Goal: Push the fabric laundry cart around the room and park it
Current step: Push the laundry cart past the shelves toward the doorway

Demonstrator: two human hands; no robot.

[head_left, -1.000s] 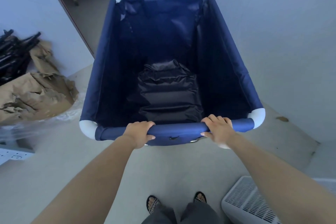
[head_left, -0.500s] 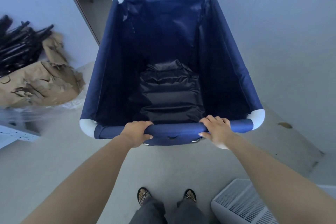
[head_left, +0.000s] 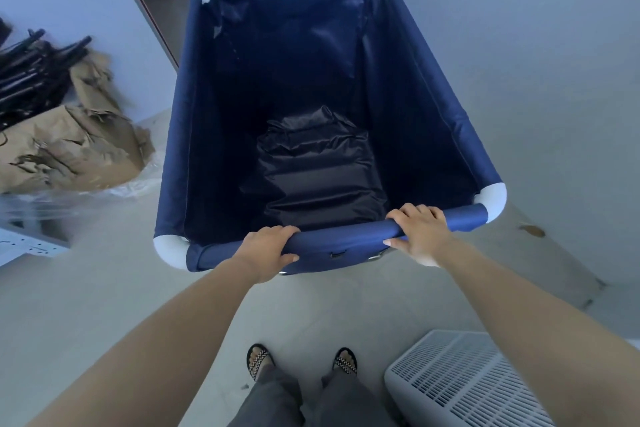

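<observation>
The navy fabric laundry cart (head_left: pixel 194 121) with white corner joints fills the middle of the head view, its far end turned slightly left toward a doorway. A dark folded bundle (head_left: pixel 318 173) lies on its floor. My left hand (head_left: pixel 268 250) grips the padded near rail left of centre. My right hand (head_left: pixel 420 229) grips the same rail toward its right corner. Both thumbs wrap under the rail.
A wall (head_left: pixel 536 62) runs close along the cart's right side. Crumpled brown paper (head_left: pixel 72 146) and black rods (head_left: pixel 31 69) are piled at left. A white slatted appliance (head_left: pixel 464 381) stands by my right foot. A doorway (head_left: pixel 159 3) opens at the far left.
The cart has swung so its far end points more to the left and its right near corner sits higher in view. The paper pile has slid rightward. Both hands keep their grip.
</observation>
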